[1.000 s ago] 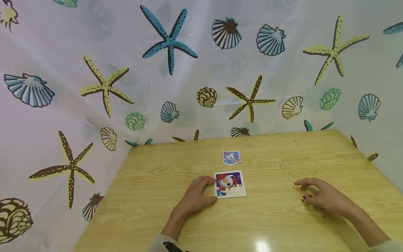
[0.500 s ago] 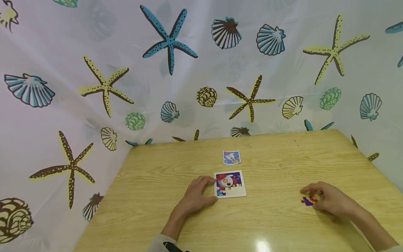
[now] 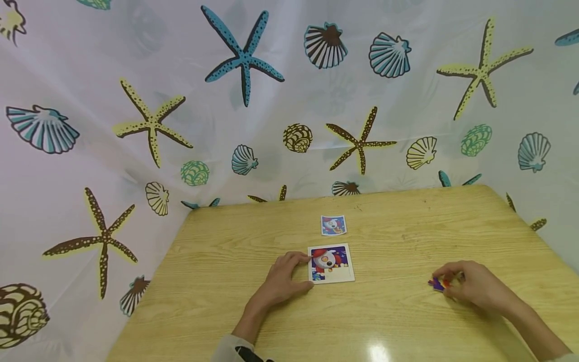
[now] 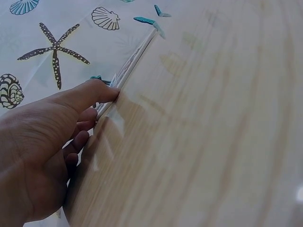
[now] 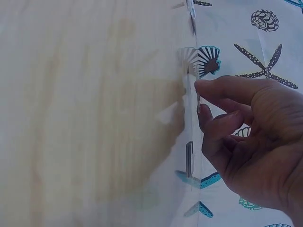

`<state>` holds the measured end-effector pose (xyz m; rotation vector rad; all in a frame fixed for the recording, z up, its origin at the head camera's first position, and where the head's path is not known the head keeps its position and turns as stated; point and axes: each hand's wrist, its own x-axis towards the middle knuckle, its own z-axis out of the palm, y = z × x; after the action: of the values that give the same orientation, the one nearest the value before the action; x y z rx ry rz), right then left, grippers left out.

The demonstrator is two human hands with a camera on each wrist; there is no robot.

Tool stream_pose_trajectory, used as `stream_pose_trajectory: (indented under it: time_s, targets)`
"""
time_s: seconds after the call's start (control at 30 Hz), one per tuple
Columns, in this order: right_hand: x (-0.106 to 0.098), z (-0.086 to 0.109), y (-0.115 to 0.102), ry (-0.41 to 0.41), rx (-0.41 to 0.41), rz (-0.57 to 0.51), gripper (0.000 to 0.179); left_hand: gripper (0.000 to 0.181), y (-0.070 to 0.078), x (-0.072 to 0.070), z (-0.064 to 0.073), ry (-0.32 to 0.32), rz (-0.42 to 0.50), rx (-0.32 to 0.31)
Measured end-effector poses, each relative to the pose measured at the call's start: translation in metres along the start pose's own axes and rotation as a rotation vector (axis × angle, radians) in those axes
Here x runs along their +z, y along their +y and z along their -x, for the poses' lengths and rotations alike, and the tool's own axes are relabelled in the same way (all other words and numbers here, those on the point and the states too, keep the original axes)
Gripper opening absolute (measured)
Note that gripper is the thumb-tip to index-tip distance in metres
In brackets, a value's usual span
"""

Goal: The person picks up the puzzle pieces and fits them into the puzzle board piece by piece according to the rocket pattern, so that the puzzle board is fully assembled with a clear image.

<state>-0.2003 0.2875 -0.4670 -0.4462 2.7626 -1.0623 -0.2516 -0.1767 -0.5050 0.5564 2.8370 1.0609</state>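
Observation:
A square puzzle board (image 3: 336, 275) with a white border lies on the table, showing a red and white cartoon picture; its lower right part is bare and pale. My left hand (image 3: 282, 279) holds the board by its left side, index finger on the edge and thumb at the near corner. In the left wrist view the thumb of the left hand (image 4: 61, 127) meets the board's edge. To the right, my right hand (image 3: 475, 286) pinches a purple and red-orange puzzle piece (image 3: 438, 284) between thumb and index finger. The right wrist view shows this piece (image 5: 198, 101) edge-on.
A small picture card (image 3: 333, 225) with a similar design lies just behind the board. The wooden table (image 3: 384, 306) meets a white curtain (image 3: 289, 100) printed with starfish and shells at its back and sides. A thin upright object (image 5: 190, 159) near my right hand is unclear.
My right hand first shifts slightly right and uncovers more of the puzzle piece, then takes it between thumb and index finger and shifts it a little left. My left hand and the board stay put.

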Motion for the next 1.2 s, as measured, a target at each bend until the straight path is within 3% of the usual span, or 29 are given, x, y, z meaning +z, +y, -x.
stream_pose_trajectory:
  time_s: [0.3, 0.6, 0.8, 1.2]
  targets:
    - [0.001, -0.007, -0.017, 0.031, -0.016, -0.093, 0.032, 0.061, 0.0, 0.0, 0.0, 0.003, -0.001, -0.006]
    - [0.014, -0.021, -0.033, 0.109, -0.105, -0.171, 0.029, 0.06, 0.0, -0.002, 0.0, -0.006, 0.006, -0.018]
    - [0.025, -0.033, -0.047, 0.088, -0.131, -0.227, 0.03, 0.059, 0.002, -0.003, 0.0, -0.012, 0.025, -0.013]
    - [0.039, -0.054, -0.071, 0.081, -0.148, -0.209, 0.028, 0.059, 0.004, -0.005, 0.001, -0.029, 0.029, -0.028]
